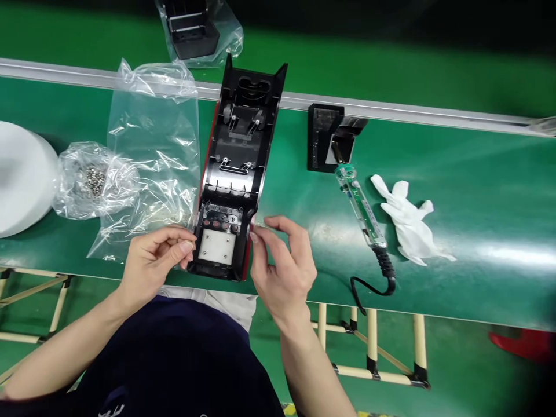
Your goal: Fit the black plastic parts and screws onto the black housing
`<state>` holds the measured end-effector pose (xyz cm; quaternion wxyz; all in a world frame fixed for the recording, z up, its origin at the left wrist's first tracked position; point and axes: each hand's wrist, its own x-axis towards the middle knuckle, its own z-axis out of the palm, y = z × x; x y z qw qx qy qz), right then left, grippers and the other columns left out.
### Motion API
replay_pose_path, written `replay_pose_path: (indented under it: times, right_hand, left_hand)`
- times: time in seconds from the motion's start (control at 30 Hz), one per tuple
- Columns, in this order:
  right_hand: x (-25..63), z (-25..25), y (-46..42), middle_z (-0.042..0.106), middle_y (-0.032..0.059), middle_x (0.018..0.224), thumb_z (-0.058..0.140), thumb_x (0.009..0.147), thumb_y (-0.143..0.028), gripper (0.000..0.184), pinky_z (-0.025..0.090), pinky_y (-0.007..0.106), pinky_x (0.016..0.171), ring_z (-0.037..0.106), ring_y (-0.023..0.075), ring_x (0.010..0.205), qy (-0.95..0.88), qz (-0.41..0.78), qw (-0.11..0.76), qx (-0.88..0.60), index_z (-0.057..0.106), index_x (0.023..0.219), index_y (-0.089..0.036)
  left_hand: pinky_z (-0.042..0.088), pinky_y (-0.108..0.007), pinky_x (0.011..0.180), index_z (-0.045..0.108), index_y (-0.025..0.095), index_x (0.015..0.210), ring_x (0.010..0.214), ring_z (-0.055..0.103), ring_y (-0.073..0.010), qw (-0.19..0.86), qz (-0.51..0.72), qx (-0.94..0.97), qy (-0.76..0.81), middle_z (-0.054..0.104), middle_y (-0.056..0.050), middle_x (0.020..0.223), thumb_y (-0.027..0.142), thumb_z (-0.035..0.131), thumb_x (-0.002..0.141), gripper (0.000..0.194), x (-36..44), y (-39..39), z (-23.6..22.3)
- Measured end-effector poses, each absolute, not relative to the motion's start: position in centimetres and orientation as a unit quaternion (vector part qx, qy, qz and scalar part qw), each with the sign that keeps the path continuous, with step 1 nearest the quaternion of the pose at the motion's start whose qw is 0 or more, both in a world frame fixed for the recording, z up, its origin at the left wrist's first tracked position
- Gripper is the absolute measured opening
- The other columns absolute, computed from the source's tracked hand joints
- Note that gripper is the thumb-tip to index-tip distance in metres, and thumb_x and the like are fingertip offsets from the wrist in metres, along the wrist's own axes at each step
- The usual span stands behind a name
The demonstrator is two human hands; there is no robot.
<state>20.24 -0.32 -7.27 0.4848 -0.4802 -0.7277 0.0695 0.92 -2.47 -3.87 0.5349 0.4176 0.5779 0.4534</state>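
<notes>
Left hand (154,266) and right hand (282,269) are curled loosely right at the lower edges of the black plastic housing (232,145), can't tell if they're gripping it; it's lying on the green worktop (478,174), looks light but stiff, so I'd take it by the side walls.

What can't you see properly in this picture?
In the head view:
Whether the left hand or right hand pinches something tiny: they hide it.
The little metal bits: too small, and the crinkly plastic bag blurs them.
The black box: the top edge cuts it off.
The red thing: blurred, and the right edge cuts it off.
</notes>
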Motion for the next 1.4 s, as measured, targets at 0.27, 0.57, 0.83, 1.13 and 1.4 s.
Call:
replay_pose_path:
  times: [0.27,0.57,0.83,1.13,1.4]
  right_hand:
    - [18.1,-8.5,2.9,0.042,0.0171,0.125,0.046,0.094,-0.005,0.019,0.044,0.048,0.097,0.04,0.0323,0.12,-0.782,-0.053,0.315,-0.536,0.06,0.082,-0.001]
    - [17.5,-9.1,3.6,0.038,0.0135,0.13,0.042,0.094,-0.005,0.024,0.045,0.049,0.097,0.039,0.0328,0.12,-0.788,-0.029,0.258,-0.559,0.059,0.076,-0.002]
    - [18.5,-7.8,2.3,0.041,0.0191,0.125,0.057,0.09,-0.004,0.002,0.04,0.051,0.101,0.039,0.0332,0.122,-0.776,-0.018,0.326,-0.54,0.057,0.089,-0.003]
    - [18.7,-6.1,-1.1,0.05,0.014,0.113,0.061,0.087,0.001,0.008,0.049,0.044,0.089,0.049,0.0291,0.109,-0.708,0.022,0.458,-0.537,0.058,0.09,-0.005]
    - [17.5,-6.3,-2.4,0.053,0.012,0.108,0.064,0.085,0.004,0.01,0.049,0.043,0.088,0.052,0.0249,0.104,-0.671,0.073,0.528,-0.515,0.058,0.088,-0.003]
  left_hand:
    - [0.05,-0.015,0.049,0.072,0.027,0.087,0.057,0.058,-0.006,0.465,0.432,0.539,0.554,0.066,0.001,0.081,0.012,0.065,0.078,0.019,0.7,-2.1,-4.3]
    - [0.038,-0.013,0.039,0.07,0.025,0.09,0.055,0.056,-0.0047,0.429,0.396,0.6,0.547,0.067,0.0,0.081,0.01,0.063,0.079,0.02,-0.1,-1.5,-4.1]
    - [0.041,-0.011,0.043,0.072,0.03,0.09,0.058,0.058,-0.0049,0.534,0.396,0.513,0.543,0.067,0.001,0.079,0.011,0.065,0.078,0.024,0.1,-1.3,-4.3]
    - [0.041,-0.015,0.044,0.073,0.017,0.079,0.05,0.051,-0.0049,0.751,0.443,0.18,0.456,0.061,-0.003,0.062,0.021,0.067,0.079,0.007,0.7,-1.0,-4.3]
    - [0.04,-0.01,0.046,0.072,0.012,0.076,0.052,0.048,-0.0022,0.771,0.453,0.079,0.441,0.059,-0.003,0.065,0.021,0.076,0.07,0.011,1.4,-1.1,-4.0]
